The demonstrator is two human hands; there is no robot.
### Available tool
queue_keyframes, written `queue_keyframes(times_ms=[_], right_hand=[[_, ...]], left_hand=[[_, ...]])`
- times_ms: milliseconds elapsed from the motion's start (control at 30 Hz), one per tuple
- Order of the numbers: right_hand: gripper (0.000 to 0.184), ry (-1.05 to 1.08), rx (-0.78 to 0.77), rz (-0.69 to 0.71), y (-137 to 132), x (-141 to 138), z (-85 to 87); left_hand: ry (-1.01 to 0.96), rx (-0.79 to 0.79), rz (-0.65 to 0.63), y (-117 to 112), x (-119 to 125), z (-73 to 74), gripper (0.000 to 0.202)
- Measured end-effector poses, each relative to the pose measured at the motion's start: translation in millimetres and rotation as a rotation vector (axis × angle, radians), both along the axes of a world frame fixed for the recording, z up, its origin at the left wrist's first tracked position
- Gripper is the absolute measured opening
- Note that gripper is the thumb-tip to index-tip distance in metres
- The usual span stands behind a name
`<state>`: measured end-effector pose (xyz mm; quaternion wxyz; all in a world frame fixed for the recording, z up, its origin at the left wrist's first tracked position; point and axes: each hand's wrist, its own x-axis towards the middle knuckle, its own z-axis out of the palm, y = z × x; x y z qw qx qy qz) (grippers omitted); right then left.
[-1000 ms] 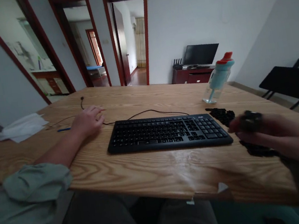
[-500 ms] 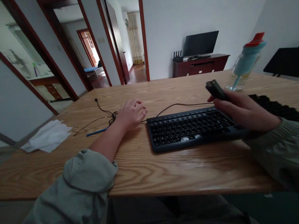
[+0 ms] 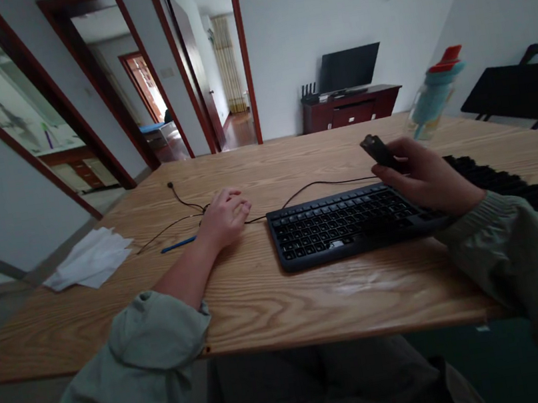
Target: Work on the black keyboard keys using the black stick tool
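A black keyboard (image 3: 343,224) lies on the wooden table in front of me. My right hand (image 3: 427,174) is above its right end, thumb and fingers closed on a short dark block-like piece (image 3: 379,151) with a notched end; its kind is unclear. Resting on the table left of the keyboard, my left hand (image 3: 225,218) has its fingers loosely bent, a little apart, with nothing seen in them. Under and beside it lies a thin black cable (image 3: 185,202), and a blue stick (image 3: 178,245) is near its wrist. A dark patch covers part of the keyboard's lower rows.
Several small black pieces (image 3: 504,190), maybe keycaps, lie in rows right of the keyboard. A clear bottle (image 3: 429,103) with a red lid stands behind my right hand. White tissues (image 3: 89,258) lie at the left. The table's front edge (image 3: 344,337) runs close to my lap.
The view has turned slightly right. My right hand still holds the dark piece, now tilted a little differently. One of two bright spots on the keyboard's bottom row is dark now.
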<state>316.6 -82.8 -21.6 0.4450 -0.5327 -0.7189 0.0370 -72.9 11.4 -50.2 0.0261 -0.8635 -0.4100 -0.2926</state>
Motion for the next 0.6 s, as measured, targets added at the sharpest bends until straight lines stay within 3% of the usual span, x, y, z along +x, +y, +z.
queue_keyframes(times_ms=[467,600], right_hand=[[0.021,0.017,-0.004,0.097,-23,-26,2.6],[0.023,-0.212,-0.092,0.207,-27,-19,-2.8]], left_hand=[[-0.147,-0.004,0.095,-12,-17,11.9,0.038],[-0.138,0.036,0.104,-25,-19,15.1,0.034]])
